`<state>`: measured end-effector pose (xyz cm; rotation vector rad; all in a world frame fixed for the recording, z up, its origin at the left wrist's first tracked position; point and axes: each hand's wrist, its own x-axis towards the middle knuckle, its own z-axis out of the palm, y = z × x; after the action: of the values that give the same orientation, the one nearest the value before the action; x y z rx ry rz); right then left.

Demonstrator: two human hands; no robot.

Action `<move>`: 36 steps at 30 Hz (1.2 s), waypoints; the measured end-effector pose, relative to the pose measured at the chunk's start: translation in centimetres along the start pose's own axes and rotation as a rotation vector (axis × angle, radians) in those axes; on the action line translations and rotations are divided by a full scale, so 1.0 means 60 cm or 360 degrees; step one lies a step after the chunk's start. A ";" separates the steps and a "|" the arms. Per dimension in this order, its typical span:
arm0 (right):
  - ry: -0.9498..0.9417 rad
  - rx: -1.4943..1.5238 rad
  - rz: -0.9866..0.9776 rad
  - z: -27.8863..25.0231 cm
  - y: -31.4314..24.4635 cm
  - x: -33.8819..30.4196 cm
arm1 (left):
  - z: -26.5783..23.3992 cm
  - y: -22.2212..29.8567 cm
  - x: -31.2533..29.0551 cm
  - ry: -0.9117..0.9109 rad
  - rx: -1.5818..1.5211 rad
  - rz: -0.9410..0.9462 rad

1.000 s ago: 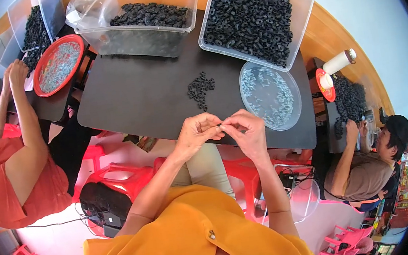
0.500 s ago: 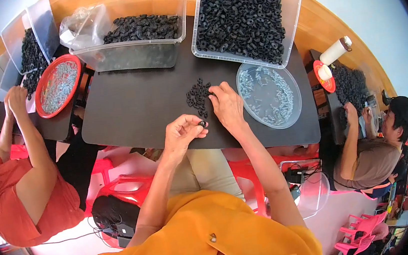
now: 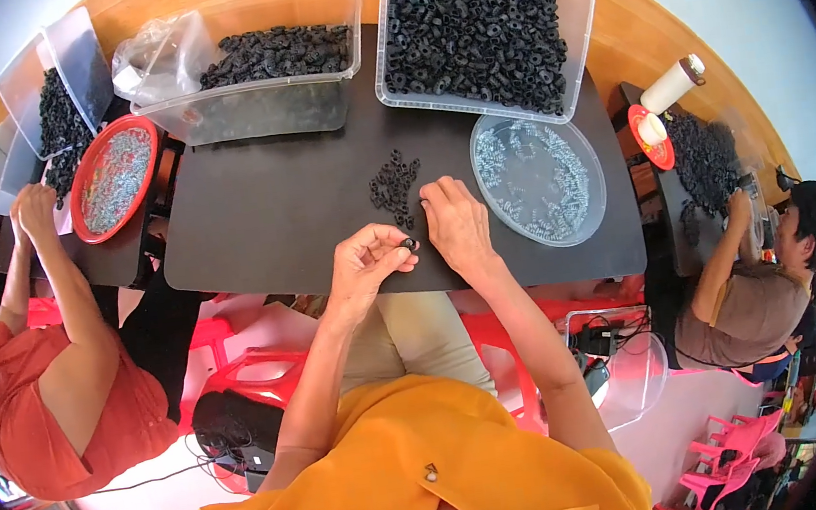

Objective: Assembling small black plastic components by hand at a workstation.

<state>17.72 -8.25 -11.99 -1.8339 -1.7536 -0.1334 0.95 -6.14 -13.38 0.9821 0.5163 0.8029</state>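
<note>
Between the thumb and fingers of my left hand (image 3: 367,263) is a small black ring-shaped part (image 3: 409,244), held just over the table's near side. My right hand (image 3: 458,226) is beside it, palm down with fingers curled together. A dark bit shows at those fingertips, too small to make out in detail. Just beyond both hands lies a loose pile of small black ring-shaped parts (image 3: 394,188) on the dark table (image 3: 261,201). To the right of my right hand stands a round clear tray (image 3: 532,175) with many small clear pieces in it.
A large clear bin of black parts (image 3: 477,30) stands behind the tray; another clear bin (image 3: 261,111) with a plastic bag (image 3: 163,61) is back left. Co-workers sit left and right, at tables with a red tray (image 3: 152,167) and a white bottle (image 3: 668,87).
My right hand has drawn slightly back from the pile toward me, a dark bit at its fingertips. My left hand keeps its black part nearly in place. The view has shifted slightly.
</note>
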 end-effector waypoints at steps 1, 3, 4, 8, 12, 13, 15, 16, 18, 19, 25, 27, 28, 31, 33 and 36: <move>0.0055 0.0027 0.0010 -0.001 -0.002 -0.001 | 0.000 0.001 0.000 0.0003 0.0015 -0.0007; 0.0110 0.0054 0.0026 -0.002 0.001 -0.005 | 0.001 0.000 0.000 0.0004 0.0032 -0.0019; 0.0038 0.0181 0.0129 -0.003 0.008 -0.007 | 0.001 0.001 -0.001 0.0005 0.0038 -0.0020; -0.0029 0.0467 0.0284 -0.014 0.013 -0.016 | 0.005 0.006 -0.002 0.0016 0.0042 -0.0014; 0.0023 0.0772 0.0365 -0.040 -0.001 -0.023 | 0.003 0.001 0.001 0.0024 0.0061 -0.0028; -0.0023 0.0964 0.0439 -0.041 0.003 -0.026 | 0.003 0.001 0.003 -0.0002 0.0058 -0.0027; -0.0129 0.1321 0.0561 -0.052 -0.001 -0.032 | 0.003 0.002 0.001 -0.0023 0.0057 -0.0024; -0.0232 0.1672 0.0693 -0.058 -0.004 -0.034 | 0.002 -0.001 0.001 -0.0033 0.0075 -0.0009; -0.0309 0.1792 0.0656 -0.064 -0.009 -0.036 | 0.001 -0.004 0.002 -0.0041 0.0093 -0.0001; -0.0364 0.1909 0.0686 -0.068 -0.015 -0.038 | 0.002 -0.003 0.000 -0.0051 0.0098 0.0013; -0.0525 0.2084 0.0820 -0.079 -0.020 -0.045 | 0.004 0.000 -0.003 -0.0078 0.0115 0.0018; -0.0532 0.2074 0.0825 -0.078 -0.020 -0.046 | 0.004 -0.002 -0.003 -0.0085 0.0129 0.0004; -0.0524 0.2057 0.0814 -0.077 -0.019 -0.046 | 0.004 -0.002 -0.003 -0.0088 0.0129 0.0003; -0.0505 0.2020 0.0808 -0.074 -0.017 -0.048 | 0.004 0.000 -0.002 -0.0099 0.0145 0.0001; -0.0494 0.1999 0.0811 -0.073 -0.016 -0.051 | 0.004 -0.001 -0.001 -0.0108 0.0160 0.0002; -0.0447 0.1782 0.0730 -0.071 -0.019 -0.055 | 0.000 -0.004 -0.001 -0.0144 0.0176 0.0027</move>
<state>17.57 -13.23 -9.63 -1.3243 -1.0839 1.0981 1.00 -6.28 -13.56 1.1210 0.4782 0.7476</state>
